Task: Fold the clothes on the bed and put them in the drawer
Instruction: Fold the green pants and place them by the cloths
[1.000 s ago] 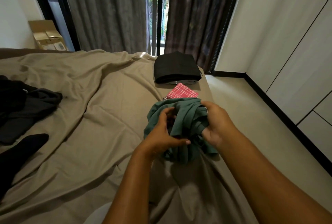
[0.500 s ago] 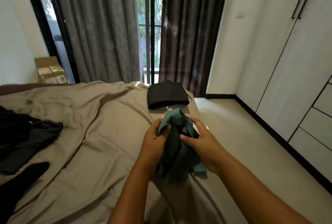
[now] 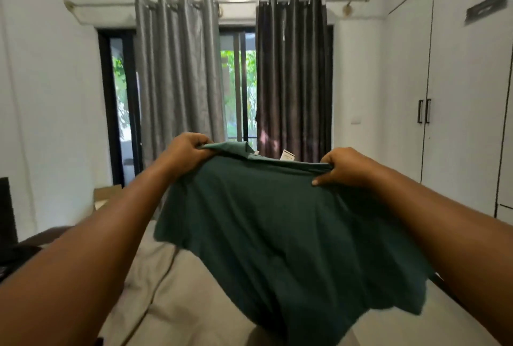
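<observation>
Green shirt (image 3: 277, 234) is stretched between left hand (image 3: 186, 151) and right hand (image 3: 344, 168) and hangs low over the bed (image 3: 194, 304). It blocks the straight path forward and hides the mattress behind it. Open air above its top edge, toward the curtains (image 3: 180, 67). Sheet left of the shirt is passable. Wardrobe (image 3: 458, 95) walls off the right.

Of the person, two forearms and two hands show. The left forearm (image 3: 91, 248) and the right forearm (image 3: 444, 234) are bare along their whole visible length, smooth, with a soft sheen along their upper edges. The left hand (image 3: 188, 151) is bare and shows rounded knuckles. The right hand (image 3: 344, 168), also bare, shows a short, trimmed thumbnail (image 3: 315, 182).
</observation>
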A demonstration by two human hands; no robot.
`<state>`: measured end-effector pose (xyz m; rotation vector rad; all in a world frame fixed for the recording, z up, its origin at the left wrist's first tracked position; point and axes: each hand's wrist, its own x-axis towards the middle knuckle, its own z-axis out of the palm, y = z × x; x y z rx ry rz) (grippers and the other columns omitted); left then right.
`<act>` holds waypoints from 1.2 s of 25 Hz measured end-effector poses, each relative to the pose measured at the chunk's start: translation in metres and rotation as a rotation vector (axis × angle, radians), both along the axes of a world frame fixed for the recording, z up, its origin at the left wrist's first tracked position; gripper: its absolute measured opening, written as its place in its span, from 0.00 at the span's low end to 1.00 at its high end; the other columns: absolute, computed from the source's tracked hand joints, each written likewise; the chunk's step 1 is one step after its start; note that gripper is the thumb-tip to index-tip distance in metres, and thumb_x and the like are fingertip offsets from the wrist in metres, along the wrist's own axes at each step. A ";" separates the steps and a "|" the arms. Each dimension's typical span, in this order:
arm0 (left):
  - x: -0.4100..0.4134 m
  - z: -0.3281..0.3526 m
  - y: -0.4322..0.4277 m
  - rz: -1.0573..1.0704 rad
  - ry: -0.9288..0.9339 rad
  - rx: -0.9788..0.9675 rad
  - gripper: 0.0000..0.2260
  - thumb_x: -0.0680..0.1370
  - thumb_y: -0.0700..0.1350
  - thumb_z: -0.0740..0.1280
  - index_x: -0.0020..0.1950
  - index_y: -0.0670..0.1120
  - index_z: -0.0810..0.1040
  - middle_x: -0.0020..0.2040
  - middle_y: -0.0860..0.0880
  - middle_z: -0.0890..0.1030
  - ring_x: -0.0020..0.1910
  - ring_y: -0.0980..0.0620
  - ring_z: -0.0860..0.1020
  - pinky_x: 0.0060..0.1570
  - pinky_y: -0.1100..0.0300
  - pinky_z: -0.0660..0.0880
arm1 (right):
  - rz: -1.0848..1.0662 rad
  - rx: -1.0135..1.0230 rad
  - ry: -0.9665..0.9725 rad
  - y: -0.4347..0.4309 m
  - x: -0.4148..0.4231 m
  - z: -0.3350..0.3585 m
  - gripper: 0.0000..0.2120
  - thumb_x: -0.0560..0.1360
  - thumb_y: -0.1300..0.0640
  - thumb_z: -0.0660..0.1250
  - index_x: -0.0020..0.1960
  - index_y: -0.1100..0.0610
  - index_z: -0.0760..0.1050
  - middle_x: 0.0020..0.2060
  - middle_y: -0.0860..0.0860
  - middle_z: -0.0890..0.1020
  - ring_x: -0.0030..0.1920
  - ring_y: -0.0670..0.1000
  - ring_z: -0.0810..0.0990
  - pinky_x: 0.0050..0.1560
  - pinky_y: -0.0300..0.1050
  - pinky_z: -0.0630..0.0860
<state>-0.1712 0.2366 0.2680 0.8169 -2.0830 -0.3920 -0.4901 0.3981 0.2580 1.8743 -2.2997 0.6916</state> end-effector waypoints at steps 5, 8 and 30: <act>0.043 0.072 0.027 0.005 0.070 0.003 0.13 0.73 0.55 0.76 0.45 0.44 0.86 0.43 0.43 0.85 0.46 0.45 0.83 0.52 0.47 0.79 | 0.146 -0.313 -0.291 0.021 0.015 0.076 0.12 0.73 0.46 0.77 0.51 0.51 0.82 0.46 0.50 0.84 0.49 0.52 0.83 0.53 0.50 0.80; 0.060 0.098 0.042 -0.013 0.138 0.066 0.23 0.74 0.60 0.73 0.48 0.38 0.85 0.44 0.40 0.85 0.43 0.46 0.82 0.49 0.51 0.79 | 0.274 -0.329 -0.413 0.031 0.034 0.109 0.17 0.72 0.45 0.77 0.56 0.52 0.81 0.50 0.51 0.85 0.51 0.52 0.84 0.54 0.50 0.82; -0.059 0.123 0.103 -0.200 0.198 0.234 0.12 0.82 0.52 0.67 0.56 0.44 0.81 0.50 0.43 0.84 0.49 0.46 0.84 0.47 0.54 0.82 | 0.484 -0.114 -0.799 -0.001 0.125 0.147 0.18 0.79 0.66 0.56 0.68 0.67 0.71 0.56 0.66 0.79 0.52 0.60 0.82 0.55 0.60 0.83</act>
